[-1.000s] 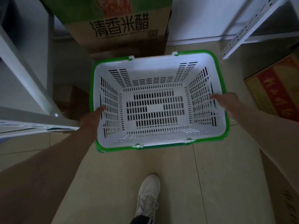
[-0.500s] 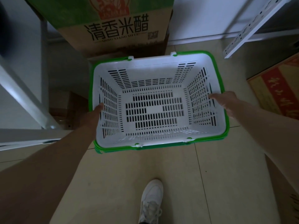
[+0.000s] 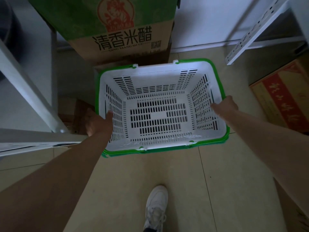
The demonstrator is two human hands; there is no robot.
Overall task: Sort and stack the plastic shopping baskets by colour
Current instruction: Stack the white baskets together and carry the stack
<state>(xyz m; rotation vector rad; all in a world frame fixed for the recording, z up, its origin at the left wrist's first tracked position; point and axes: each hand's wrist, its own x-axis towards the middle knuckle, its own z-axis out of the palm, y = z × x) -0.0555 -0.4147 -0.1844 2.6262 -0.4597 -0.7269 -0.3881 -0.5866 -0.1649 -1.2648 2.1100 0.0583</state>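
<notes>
Basket: the white, green-rimmed basket [image 3: 158,114] hung above the floor, before a vinegar carton [image 3: 117,30].
Left hand [image 3: 97,122]: gripped its left rim, thumb inside.
Right hand [image 3: 224,107]: gripped its right rim.
Advice: probably best kept level, lowered squarely.

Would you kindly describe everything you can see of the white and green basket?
The basket is white slotted plastic with green handles folded along its rim. It sits upright and empty, held above the tiled floor before a printed carton. The left hand grips its left wall, the right hand its right. More green rims show beneath it, suggesting other baskets nested below.
</notes>
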